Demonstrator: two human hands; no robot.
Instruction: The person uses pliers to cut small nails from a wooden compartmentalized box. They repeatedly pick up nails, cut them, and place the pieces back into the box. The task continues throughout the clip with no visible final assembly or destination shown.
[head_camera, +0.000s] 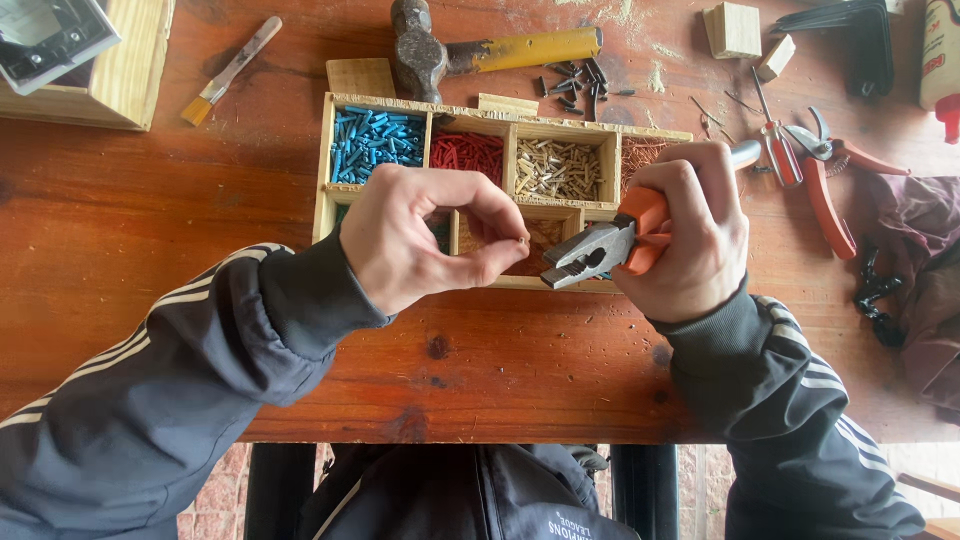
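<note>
Two bare hands are seen above a wooden compartment box (330, 150) on a reddish wooden table (150, 230). The left hand (420, 235) is pinched shut, thumb and forefinger closed on something very small near the fingertips (515, 243); it is too small to be identified, though a short pin or nail is suspected. The right hand (690, 230) is clenched around the orange handles of a pair of combination pliers (600, 255), whose grey jaws are pointed left toward the pinched item and appear slightly parted. Nothing is seen gripped between them yet.

Progress, as judged from this moment: the small piece has been picked up and the tool brought near, but the two are not yet joined; any bending, cutting or gripping remains undone. No finished pieces can be made out.

The pliers look worn, with dull steel and bright orange sleeves, held just over the box's front row. The box's compartments are filled with blue plugs (375, 138), red plugs (467, 153) and pale tan pieces (560, 168); a further cell at the right holds fine reddish material.

Noted behind the box: a hammer (480, 55) with a yellow handle, loose dark nails (575, 85), a small brush (232, 70), wood blocks (733, 28). Red-handled cutters (830, 185) lie well to the right.
</note>
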